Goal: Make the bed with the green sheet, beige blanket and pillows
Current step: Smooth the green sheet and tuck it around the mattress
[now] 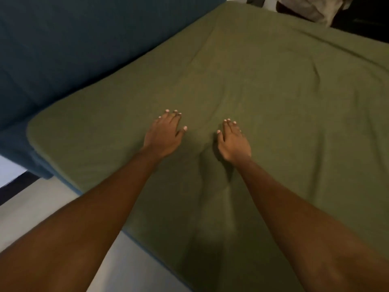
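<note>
Left hand [163, 137] and right hand [233, 144] — both flat — press the green sheet [263, 85].

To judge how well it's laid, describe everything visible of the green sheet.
The green sheet is olive, matte, soft-looking cloth spread over the bed, covering its rounded near-left corner. The left hand and right hand rest flat on it, fingers straight. It lies mostly flat, with shallow creases running between them toward the near edge and fainter ones further right. Its left side meets blue upholstery.
</note>
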